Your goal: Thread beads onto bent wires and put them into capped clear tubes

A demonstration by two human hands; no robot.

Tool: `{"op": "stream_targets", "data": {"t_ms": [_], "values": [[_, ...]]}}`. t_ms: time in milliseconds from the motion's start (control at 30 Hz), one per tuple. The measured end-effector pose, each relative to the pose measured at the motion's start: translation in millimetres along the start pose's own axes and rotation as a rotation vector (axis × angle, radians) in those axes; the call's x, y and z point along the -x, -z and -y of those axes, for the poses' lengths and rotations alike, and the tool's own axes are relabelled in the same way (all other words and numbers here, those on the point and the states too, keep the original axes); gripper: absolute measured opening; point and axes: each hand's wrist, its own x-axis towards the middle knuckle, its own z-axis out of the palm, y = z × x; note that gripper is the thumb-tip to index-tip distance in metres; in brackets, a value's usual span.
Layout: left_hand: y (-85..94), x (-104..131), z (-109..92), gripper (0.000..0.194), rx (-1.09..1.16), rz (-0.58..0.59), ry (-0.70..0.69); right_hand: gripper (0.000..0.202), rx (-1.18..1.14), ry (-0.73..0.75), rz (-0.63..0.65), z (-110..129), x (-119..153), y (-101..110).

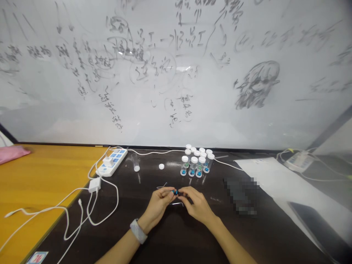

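My left hand (158, 203), with a grey band on its wrist, pinches one side of a small blue and black part (175, 192). The fingertips of my right hand (198, 205) close on the part's other side, so both hands meet over the dark table (176, 242). A thin bent metal piece (177, 204) lies just below the fingers, and a thin wire-like piece (162, 186) shows above my left hand. Beyond the hands stands a group of clear tubes with white caps (194, 160), several with blue or green pieces inside. A loose white cap (161, 166) lies left of them.
An uncapped clear tube (135, 163) is near a white power strip (111, 163). White cables and an adapter (95, 184) spread at the left. Right are a pixelated dark object (242, 196), white paper (258, 172) and a dark flat device (316, 223). A whiteboard (137, 121) stands behind.
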Motion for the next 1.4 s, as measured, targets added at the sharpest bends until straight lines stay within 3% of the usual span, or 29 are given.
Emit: {"op": "stream_targets", "data": {"t_ms": [133,267,400,633,800,967,1167,1400], "values": [[-0.8,0.1,-0.6,0.031,-0.004,-0.010,0.000,0.016,0.039,-0.044,0.011,0.4,-0.4,-0.5],[-0.7,1.0,-0.4,0.031,-0.003,-0.001,-0.005,0.032,-0.012,-0.004,0.035,2.7,-1.2,3.0],[1.5,0.5,1.6,0.031,-0.001,-0.003,0.001,0.018,-0.011,0.032,-0.024,2.4,-1.7,0.2],[0.7,0.3,0.5,0.030,0.003,0.004,0.001,0.029,0.011,0.018,0.012,2.2,-1.5,1.8],[1.2,0.9,1.2,0.030,0.008,-0.002,-0.001,0.014,0.034,0.017,-0.037,1.6,-1.8,-1.3],[-0.2,0.9,0.3,0.032,0.008,-0.019,0.006,0.027,0.043,0.006,-0.038,1.7,-2.2,1.9],[0.6,0.6,1.1,0.032,0.001,-0.007,-0.001,0.017,0.008,0.023,-0.043,2.5,-1.6,-1.8],[-0.7,1.2,0.1,0.031,-0.014,0.001,-0.008,0.026,-0.004,0.010,-0.002,5.6,-1.4,1.2]]}}
